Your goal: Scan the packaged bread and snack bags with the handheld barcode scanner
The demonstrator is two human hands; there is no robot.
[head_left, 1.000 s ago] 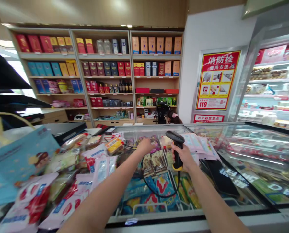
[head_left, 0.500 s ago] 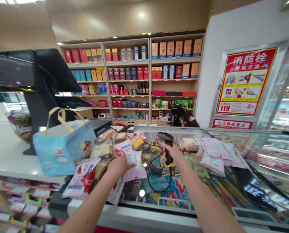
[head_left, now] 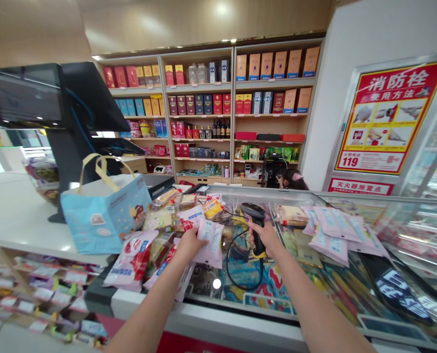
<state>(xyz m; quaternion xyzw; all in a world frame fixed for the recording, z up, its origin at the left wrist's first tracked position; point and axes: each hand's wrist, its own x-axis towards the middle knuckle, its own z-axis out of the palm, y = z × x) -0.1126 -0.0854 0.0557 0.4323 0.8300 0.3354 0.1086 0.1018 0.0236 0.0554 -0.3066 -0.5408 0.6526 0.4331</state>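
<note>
This is a shop, with a beige ceiling and tall wooden wall shelves (head_left: 200, 113) packed with red, blue and tan boxes and some bottles. To their right, a white wall carries a red and yellow fire hydrant poster (head_left: 391, 117). Low by the shelves, beyond the glass, a person's head with a pink hair clip (head_left: 294, 179) shows.

In front runs a glass-topped chest freezer (head_left: 351, 198), with colourful packets visible under the glass. It meets a white counter (head_left: 16, 206) on the left, where a black checkout screen (head_left: 25, 95) stands on its stand. A blue paper gift bag (head_left: 104, 215) with tan handles sits at the counter's edge, just beside a heap of wrapped snacks (head_left: 156, 245) that spills onto the freezer glass. More pink packets (head_left: 330, 235) lie in a loose group on the glass to the right.

The left hand (head_left: 191, 245) is closed on one end of a pink-and-white packet (head_left: 211, 242), held just above the glass beside the heap, fingers and thumb pressed together on it. The right hand (head_left: 266, 238) wraps around the handle of a black barcode scanner (head_left: 257, 220), held upright over the glass. Its black cord (head_left: 233, 264) hangs below in a loose loop.
</note>
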